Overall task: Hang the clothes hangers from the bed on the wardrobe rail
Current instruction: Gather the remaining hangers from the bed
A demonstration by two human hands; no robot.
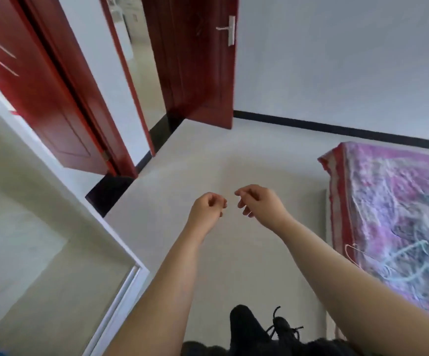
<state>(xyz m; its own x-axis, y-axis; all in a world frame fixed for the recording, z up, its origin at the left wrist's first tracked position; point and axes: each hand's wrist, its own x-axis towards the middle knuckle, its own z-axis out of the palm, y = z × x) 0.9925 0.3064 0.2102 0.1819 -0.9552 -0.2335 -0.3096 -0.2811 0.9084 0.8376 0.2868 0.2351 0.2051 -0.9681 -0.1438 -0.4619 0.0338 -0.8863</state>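
Both arms are held out over the pale floor [246,155], the left hand [207,208] and right hand [258,201] close together but apart, each with fingers loosely curled and nothing grasped. Thin wire hangers [398,260] are seen lying on the pink bed [393,191] at the right, well apart from the hands. Red doors [195,60] are seen beyond.

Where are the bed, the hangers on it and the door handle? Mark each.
bed [336,181]: head view, on its red near corner edge.
hangers [398,255]: head view, on a pale wire hanger lying on the cover.
door handle [230,29]: head view, on its metal plate.
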